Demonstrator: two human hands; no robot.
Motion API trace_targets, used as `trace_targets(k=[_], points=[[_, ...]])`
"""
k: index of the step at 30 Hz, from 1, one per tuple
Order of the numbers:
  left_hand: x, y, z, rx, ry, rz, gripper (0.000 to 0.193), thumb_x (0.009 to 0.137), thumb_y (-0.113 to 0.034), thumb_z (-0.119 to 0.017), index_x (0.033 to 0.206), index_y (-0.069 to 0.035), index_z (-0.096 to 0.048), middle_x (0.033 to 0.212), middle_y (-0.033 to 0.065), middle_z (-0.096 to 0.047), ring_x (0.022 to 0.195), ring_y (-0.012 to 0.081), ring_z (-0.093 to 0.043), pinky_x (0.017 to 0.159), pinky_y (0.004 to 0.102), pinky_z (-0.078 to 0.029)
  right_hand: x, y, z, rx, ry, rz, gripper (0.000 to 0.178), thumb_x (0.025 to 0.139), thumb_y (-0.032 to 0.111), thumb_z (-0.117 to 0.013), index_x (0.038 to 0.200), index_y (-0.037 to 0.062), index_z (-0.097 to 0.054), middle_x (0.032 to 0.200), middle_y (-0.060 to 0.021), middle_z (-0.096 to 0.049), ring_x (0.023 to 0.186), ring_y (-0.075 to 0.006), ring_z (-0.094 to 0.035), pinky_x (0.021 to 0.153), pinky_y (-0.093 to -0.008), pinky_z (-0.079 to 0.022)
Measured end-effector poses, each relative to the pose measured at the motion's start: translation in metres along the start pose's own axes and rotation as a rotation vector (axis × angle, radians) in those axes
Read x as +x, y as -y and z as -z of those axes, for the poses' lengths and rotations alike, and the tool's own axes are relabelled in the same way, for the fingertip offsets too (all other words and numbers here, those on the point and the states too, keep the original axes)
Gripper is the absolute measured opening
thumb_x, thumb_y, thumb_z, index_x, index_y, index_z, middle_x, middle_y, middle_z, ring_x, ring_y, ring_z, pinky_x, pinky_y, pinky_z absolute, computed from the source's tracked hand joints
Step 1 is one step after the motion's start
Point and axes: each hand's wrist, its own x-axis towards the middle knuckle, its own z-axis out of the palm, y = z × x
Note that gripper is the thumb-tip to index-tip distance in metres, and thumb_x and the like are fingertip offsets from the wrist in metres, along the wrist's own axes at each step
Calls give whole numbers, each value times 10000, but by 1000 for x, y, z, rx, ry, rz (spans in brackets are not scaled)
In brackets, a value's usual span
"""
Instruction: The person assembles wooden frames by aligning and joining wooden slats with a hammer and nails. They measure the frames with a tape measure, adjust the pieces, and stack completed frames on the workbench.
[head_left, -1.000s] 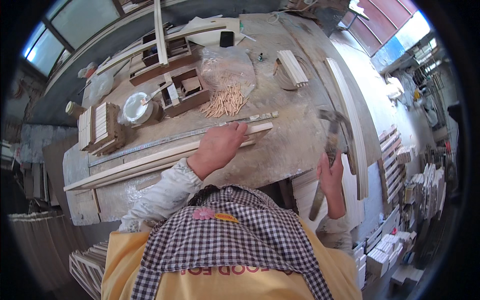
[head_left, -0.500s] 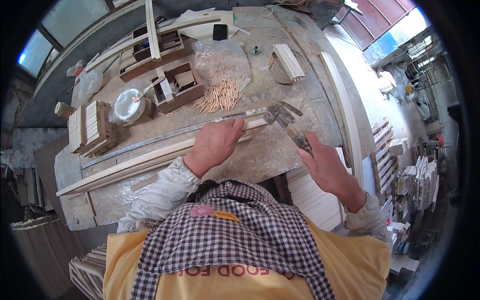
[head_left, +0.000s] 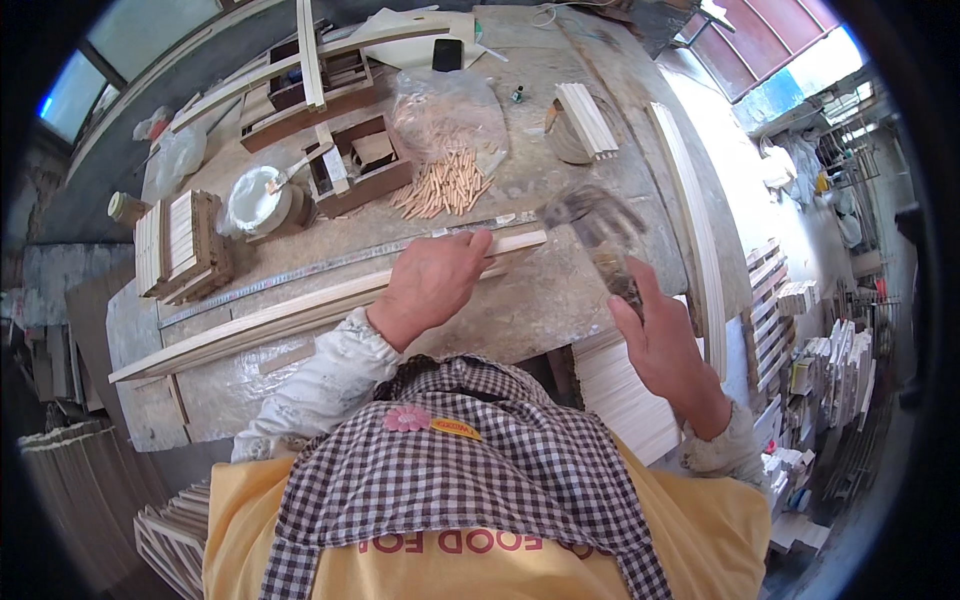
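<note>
A long pale wooden strip [head_left: 290,309] runs slantwise over the near part of the workbench, beside at least one other strip. My left hand [head_left: 432,282] is closed around it close to its right end. In my right hand [head_left: 662,340] is a claw hammer [head_left: 612,270], gripped by the handle. Motion blurs the hammer's head, which is just right of the strip's end and apart from it. Behind the strip lies a measuring tape or ruler [head_left: 300,276], stretched along the bench.
Wooden dowels [head_left: 445,188] spill from a plastic bag on the bench [head_left: 560,290]. Left of them stand a divided wooden box [head_left: 385,185], a white tub [head_left: 258,205] and stacked wood blocks [head_left: 180,245]. Grooved strips [head_left: 588,120] lie at the back right; a long moulding [head_left: 700,240] follows the right edge.
My right hand has drawn the hammer a little to the right, away from the strip's end. My left hand keeps its hold on the strip.
</note>
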Motion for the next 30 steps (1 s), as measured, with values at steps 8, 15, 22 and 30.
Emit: trace_targets(k=[8, 15, 22, 30], points=[[3, -1, 3, 8, 57, 29, 237, 968, -277, -603, 985, -58, -513, 780, 142, -645, 682, 365, -655, 584, 482, -500, 7, -10, -1, -14, 120, -112, 396, 1046, 251, -530, 1343, 2, -446, 834, -268, -650, 800, -444, -675, 708, -484, -497], [-7, 4, 14, 38, 30, 55, 240, 951, -276, -627, 975, -61, -523, 791, 144, -649, 723, 372, -655, 618, 496, -502, 36, -196, -69, -106, -266, -169, 402, 1001, 303, -606, 1229, -7, -492, 909, -276, -657, 873, -475, -650, 765, -517, -494], [-131, 71, 92, 192, 63, 282, 312, 862, -336, -734, 939, -86, -564, 795, 137, -650, 774, 386, -650, 678, 506, -498, 48, -312, -103, -424, -379, -383, 498, 906, 283, -712, 1264, 0, -512, 1114, -259, -635, 1074, -448, -624, 904, -528, -498], [-232, 52, 109, 309, -5, 339, 222, 728, -157, -765, 898, -133, -625, 773, 48, -609, 752, 287, -631, 729, 415, -476, 166, -265, -94, -310, -256, 104, 530, 914, 263, -685, 1350, 5, -528, 1221, -221, -647, 1106, -394, -626, 940, -468, -504]])
